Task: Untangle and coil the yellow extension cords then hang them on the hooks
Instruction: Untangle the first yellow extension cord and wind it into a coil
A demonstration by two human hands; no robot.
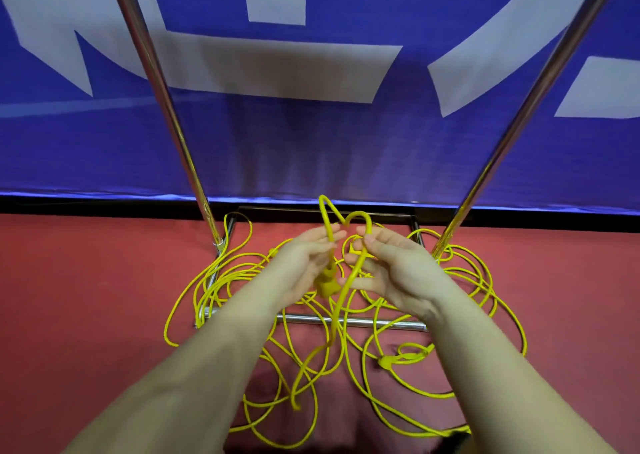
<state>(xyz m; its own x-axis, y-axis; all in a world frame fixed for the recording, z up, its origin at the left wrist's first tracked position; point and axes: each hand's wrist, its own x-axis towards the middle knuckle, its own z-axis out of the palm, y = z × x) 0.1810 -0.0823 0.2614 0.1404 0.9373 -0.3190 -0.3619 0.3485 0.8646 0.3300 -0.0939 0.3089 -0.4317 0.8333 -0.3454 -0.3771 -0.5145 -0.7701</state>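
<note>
Yellow extension cords [460,280] lie in a loose tangle on the red floor, spread around the base of a metal rack. I hold one cord end up in front of me. My left hand [304,263] grips the cord just above its yellow plug [327,282], which hangs below my palm. My right hand [391,266] pinches the same cord a short way along. Between the hands the cord rises in two small loops [346,216]. From my right hand it drops down to the floor tangle. Another yellow plug [386,361] lies on the floor at the right. No hooks are in view.
Two chrome uprights of the rack, the left pole [162,100] and the right pole [530,107], rise on either side of my hands. The rack's base bar [381,322] lies across the floor under the cords. A blue banner [311,142] with white shapes hangs behind.
</note>
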